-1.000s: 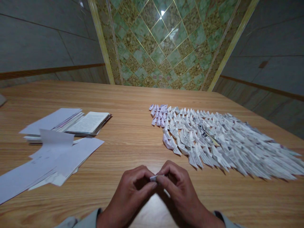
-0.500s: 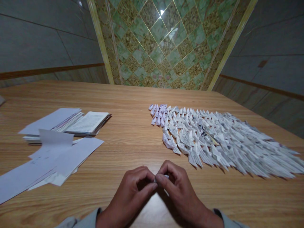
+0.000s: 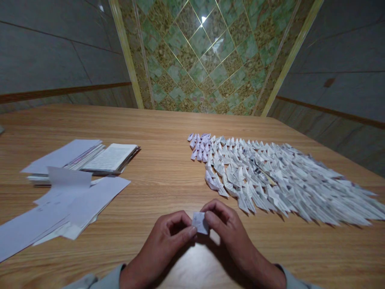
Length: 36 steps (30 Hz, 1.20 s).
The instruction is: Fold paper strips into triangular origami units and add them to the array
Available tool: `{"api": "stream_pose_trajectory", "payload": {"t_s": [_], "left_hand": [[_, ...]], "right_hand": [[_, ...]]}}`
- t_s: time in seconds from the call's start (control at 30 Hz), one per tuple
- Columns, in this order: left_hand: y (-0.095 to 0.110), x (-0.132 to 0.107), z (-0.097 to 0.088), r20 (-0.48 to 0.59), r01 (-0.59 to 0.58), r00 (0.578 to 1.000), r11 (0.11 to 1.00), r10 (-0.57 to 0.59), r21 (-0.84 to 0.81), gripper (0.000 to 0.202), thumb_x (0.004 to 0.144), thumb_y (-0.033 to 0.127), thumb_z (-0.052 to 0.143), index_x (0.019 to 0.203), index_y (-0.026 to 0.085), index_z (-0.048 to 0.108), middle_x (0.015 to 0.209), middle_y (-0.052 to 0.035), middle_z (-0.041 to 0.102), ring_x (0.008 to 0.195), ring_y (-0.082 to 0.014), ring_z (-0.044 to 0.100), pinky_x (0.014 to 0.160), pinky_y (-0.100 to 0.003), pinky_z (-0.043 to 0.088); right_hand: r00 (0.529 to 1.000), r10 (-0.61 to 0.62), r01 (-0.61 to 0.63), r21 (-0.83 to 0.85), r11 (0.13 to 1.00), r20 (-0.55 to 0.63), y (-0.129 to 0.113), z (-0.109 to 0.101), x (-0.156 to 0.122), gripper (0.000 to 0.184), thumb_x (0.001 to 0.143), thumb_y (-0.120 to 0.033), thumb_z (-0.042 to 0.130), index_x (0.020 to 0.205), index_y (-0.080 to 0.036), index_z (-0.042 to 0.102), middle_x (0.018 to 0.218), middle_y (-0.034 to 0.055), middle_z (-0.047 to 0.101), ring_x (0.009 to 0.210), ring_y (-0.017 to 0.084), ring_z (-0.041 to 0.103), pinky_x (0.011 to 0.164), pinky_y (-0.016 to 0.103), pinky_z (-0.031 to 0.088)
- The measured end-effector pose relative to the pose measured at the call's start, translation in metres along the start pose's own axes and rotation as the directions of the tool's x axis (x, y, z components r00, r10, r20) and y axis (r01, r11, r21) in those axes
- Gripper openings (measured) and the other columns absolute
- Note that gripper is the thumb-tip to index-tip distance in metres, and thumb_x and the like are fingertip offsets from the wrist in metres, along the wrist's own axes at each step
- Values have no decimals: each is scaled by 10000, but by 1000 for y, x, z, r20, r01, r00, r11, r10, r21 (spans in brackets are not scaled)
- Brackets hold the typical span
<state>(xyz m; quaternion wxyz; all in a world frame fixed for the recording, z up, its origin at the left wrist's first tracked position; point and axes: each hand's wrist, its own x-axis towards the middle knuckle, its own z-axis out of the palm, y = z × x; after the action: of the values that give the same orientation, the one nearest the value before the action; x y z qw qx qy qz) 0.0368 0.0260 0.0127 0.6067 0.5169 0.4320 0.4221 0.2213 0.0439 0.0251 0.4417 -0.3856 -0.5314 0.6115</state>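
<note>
Between my two hands is a small folded piece of paper [image 3: 200, 222], whitish with faint marks, its flat face turned toward me. My left hand [image 3: 170, 237] pinches its left edge between thumb and fingers. On the opposite edge, my right hand [image 3: 227, 226] is closed in a pinch too. Both hands are low over the table, near its front middle. Beyond my right hand lie rows of small folded paper boats [image 3: 258, 172], mostly printed or white, with a few pale purple ones at the left end.
On the left, loose white sheets [image 3: 90, 200] overlap on the wooden table [image 3: 159, 160]. Behind them sits a stack of papers with a printed booklet [image 3: 111, 156] on top. A green tiled wall panel [image 3: 207, 60] and grey walls stand past the table's far edge.
The folded paper was mostly hidden between my fingertips; now its flat square face shows. My hands have drawn slightly apart. The view has shifted a little.
</note>
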Motion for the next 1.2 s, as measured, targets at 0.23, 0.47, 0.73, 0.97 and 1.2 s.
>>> {"api": "stream_pose_trajectory", "payload": {"t_s": [0.23,0.47,0.73,0.97,1.2], "left_hand": [[-2,-2,2,31,-34,999,997,31,72,281,862,405,740,750,149,709,755,-46,701,744,-186,601,712,-291,442],[5,0,3,50,-29,998,994,24,103,220,771,314,756,924,159,722,818,-33,681,760,-183,585,688,-275,454],[5,1,3,41,9,999,999,-11,46,202,770,274,762,933,157,752,866,-61,732,799,-197,624,735,-287,473],[1,-3,7,-5,-22,1000,996,23,85,166,781,299,767,766,146,703,715,-25,666,688,-162,562,635,-259,427],[5,-1,3,47,-20,999,985,12,170,175,799,315,727,780,141,737,736,-40,694,712,-178,586,663,-270,435]], "right_hand": [[1000,27,-27,31,999,14,3,1,1,438,865,-557,697,711,-188,520,641,-43,490,612,116,415,584,253,344],[996,-5,20,-174,985,86,-5,-5,1,367,882,-487,668,727,-168,573,669,-23,535,636,129,454,592,258,352],[997,-23,38,-206,978,78,-6,-8,3,280,845,-392,686,710,-154,632,653,-16,574,623,127,478,591,254,355],[997,75,-74,-51,996,26,2,-4,4,327,776,-418,736,662,-178,546,603,-44,519,575,107,429,551,240,331],[996,2,14,-179,984,89,-1,-7,3,272,809,-370,720,674,-164,604,617,-34,548,597,116,455,568,253,341]]}}
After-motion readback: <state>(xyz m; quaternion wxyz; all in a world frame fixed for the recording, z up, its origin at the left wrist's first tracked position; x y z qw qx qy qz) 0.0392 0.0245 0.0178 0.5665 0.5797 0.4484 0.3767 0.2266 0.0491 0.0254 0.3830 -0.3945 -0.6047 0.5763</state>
